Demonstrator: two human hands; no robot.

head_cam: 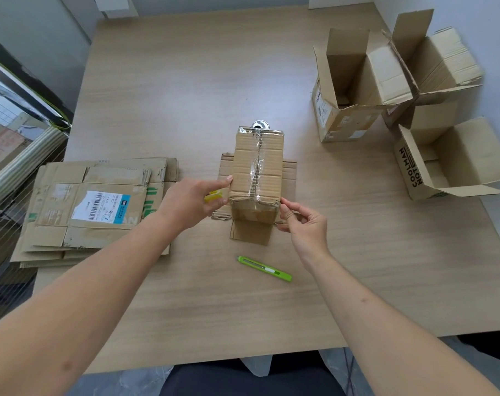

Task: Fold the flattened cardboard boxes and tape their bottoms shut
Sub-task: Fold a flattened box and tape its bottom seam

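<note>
A small brown cardboard box point(257, 170) stands upside down in the middle of the pale wooden bench point(185, 81), clear tape running along its bottom seam. The left hand point(190, 200) touches the box's left edge with its fingertips while curling round a yellow object point(213, 195). The right hand point(303, 221) pinches the box's near right corner. A green utility knife point(264, 268) lies nearer the person, a stack of flattened cardboard boxes point(94, 207) to the left, three open assembled boxes point(400, 95) at far right.
</note>
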